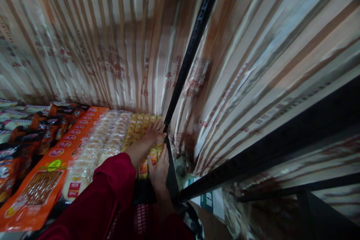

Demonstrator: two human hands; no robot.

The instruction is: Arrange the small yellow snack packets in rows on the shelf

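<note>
Rows of small yellow snack packets (135,129) stand side by side at the shelf's right end. My left hand (153,134) lies over the back part of these rows, fingers stretched and apart, close to the black post. Nearer to me, my right hand (159,168) rests along the right side of the rows, fingers straight and thumb spread. One yellow packet with a red label (153,154) shows between that thumb and the fingers; whether it is gripped I cannot tell. Another labelled packet (143,169) stands in front, left of the right thumb.
Left of the yellow rows are clear-wrapped round pale cakes (98,146), a long orange snack pack (36,191) and several dark-and-orange bags (42,131). A black post (194,41) rises at the corner. Striped plastic sheeting (126,45) hangs behind. A black bar (253,146) crosses at right.
</note>
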